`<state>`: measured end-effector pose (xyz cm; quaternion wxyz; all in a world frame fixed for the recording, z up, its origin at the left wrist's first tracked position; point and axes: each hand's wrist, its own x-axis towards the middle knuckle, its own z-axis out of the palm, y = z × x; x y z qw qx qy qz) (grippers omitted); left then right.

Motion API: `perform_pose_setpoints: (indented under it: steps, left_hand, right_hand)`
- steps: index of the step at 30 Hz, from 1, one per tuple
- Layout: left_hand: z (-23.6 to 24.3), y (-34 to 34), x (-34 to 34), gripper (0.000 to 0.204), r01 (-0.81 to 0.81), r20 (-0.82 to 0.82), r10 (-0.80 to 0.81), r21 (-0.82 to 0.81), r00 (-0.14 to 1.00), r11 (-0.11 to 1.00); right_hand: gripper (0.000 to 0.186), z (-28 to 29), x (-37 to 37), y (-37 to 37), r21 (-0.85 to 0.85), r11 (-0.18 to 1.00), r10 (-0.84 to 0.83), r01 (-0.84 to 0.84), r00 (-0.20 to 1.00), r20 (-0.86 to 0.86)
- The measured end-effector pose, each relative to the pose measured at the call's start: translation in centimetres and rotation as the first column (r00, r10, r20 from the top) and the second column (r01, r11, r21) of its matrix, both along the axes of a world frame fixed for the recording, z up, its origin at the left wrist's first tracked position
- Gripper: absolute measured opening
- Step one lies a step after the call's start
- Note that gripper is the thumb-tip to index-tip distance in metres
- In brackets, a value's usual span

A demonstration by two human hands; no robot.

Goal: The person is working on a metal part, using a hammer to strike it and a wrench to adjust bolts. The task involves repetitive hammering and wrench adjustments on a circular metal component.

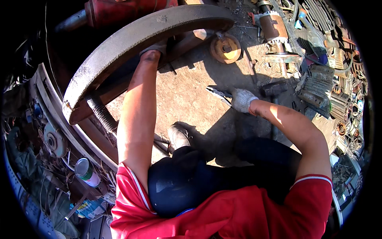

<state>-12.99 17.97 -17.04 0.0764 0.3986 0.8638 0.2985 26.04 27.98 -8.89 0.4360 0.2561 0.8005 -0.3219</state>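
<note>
My left hand point(154, 47), in a greyish glove, reaches in beneath a large curved metal rim point(131, 36). Its fingers are hidden behind the rim, so what they touch does not show. Out over the ground to the right, my right hand point(242, 100) wears a white knitted glove. Its fingers are wrapped round a pair of metal pliers point(218, 95), whose jaws point left toward the sunlit floor. A thick threaded rod point(101, 114) sticks out below the rim's near end, left of my left forearm.
A rusty round disc point(225, 48) lies beyond the pliers. Right of my glove is a dark cylindrical metal piece point(273, 89). A motor rotor point(274, 30) and finned metal housings point(318, 89) crowd the right. At left stand a can point(86, 172) and scrap; a red machine body point(127, 12) is at the top.
</note>
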Motion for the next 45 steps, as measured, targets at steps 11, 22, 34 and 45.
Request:
perform_pose_setpoints:
  steps: [11,22,34,45]
  left_hand:
    - [3.5,1.6,3.4,0.046,-0.031,0.557,0.08,-0.098,0.827,0.995]
    - [2.4,3.3,2.9,0.046,0.222,0.289,-0.163,-0.185,0.943,0.957]
    - [0.8,0.5,2.2,0.039,0.036,0.087,-0.021,-0.175,0.996,0.984]
    - [5.7,0.3,1.6,0.056,0.11,0.306,0.089,-0.576,0.948,0.81]
  right_hand:
    - [0.033,5.8,-1.5,2.1,-0.054,0.977,0.208,-0.205,0.977,0.046]
    - [0.037,16.5,3.1,8.0,0.137,0.964,0.215,-0.227,0.972,0.092]
    - [0.045,5.3,7.2,6.2,0.051,0.969,0.245,-0.244,0.969,-0.031]
    - [0.042,7.0,6.0,7.5,0.01,0.987,0.158,-0.158,0.984,-0.084]
